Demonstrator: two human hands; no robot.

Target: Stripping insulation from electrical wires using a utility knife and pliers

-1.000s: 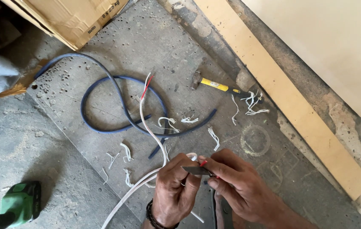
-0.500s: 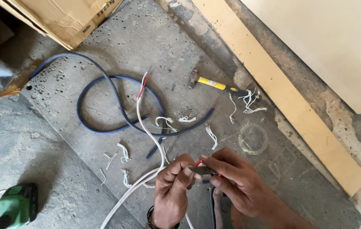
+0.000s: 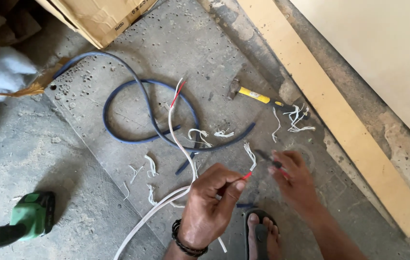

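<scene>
The right hand (image 3: 295, 182) is motion-blurred, so its small dark tool (image 3: 268, 158) is unreadable; left of it, the green power tool (image 3: 19, 222) is cropped by the frame edge.

Concrete floor (image 3: 94, 202): rough, pitted, matt. White cable (image 3: 178, 139): smooth plastic sheath. Blue cable (image 3: 132, 96): matt rubbery jacket. Hammer (image 3: 255, 96): glossy yellow handle. Cardboard box (image 3: 99, 14): matt paper.

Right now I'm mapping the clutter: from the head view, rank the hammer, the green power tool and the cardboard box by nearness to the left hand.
1. Hammer: up and right of the left hand, on the concrete.
2. Green power tool: far left, at the frame's edge.
3. Cardboard box: top, farthest.
</scene>
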